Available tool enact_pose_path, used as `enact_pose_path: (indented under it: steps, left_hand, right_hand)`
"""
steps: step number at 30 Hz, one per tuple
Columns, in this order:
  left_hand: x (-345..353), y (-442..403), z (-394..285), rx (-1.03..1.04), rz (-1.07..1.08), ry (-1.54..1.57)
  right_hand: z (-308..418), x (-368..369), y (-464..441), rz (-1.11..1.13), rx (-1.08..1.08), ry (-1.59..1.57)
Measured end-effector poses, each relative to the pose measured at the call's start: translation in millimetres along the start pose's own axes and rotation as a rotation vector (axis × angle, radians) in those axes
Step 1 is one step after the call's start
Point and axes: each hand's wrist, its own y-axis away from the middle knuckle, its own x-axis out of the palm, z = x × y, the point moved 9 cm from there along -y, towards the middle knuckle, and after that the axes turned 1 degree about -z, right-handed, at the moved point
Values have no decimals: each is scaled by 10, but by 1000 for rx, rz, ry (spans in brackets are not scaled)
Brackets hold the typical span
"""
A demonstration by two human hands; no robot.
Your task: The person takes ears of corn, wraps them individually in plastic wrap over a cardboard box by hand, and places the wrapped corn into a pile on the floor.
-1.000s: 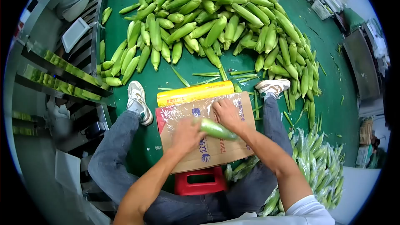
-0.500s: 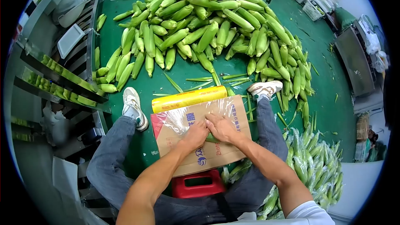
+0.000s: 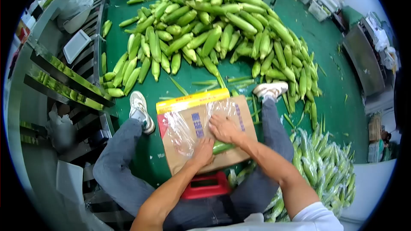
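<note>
A green ear of corn (image 3: 222,147) lies across the brown cardboard box (image 3: 233,159) in front of me. My left hand (image 3: 204,150) is closed around its left end, fingers partly hidden. Just above the ear, my right hand (image 3: 223,127) rests flat with fingers stretched out, on clear plastic film (image 3: 182,139) that covers much of the box top. Along the box's far edge sits a yellow roll of cling film (image 3: 192,101), from which the sheet appears to come.
A large heap of unwrapped corn (image 3: 205,21) covers the green floor ahead. Film-wrapped corn (image 3: 323,171) is piled at my right. A red plastic stool (image 3: 207,186) is under the box's near edge. Metal racking (image 3: 81,72) stands at left, crates (image 3: 319,10) at far right.
My hands have moved apart: the left came down toward me and the right slid slightly up onto the film. More of the ear of corn now shows, and film covers more of the box.
</note>
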Motion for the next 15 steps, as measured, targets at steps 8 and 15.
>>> enact_pose_path:
  steps: [8, 15]
  left_hand:
    - [99, -68, -101, -60, 115, 167]
    - [-524, 303, -515, -41, 76, 285]
  right_hand:
    - [-15, -42, -98, 72, 16, 10]
    - [2, -32, -83, 54, 29, 110]
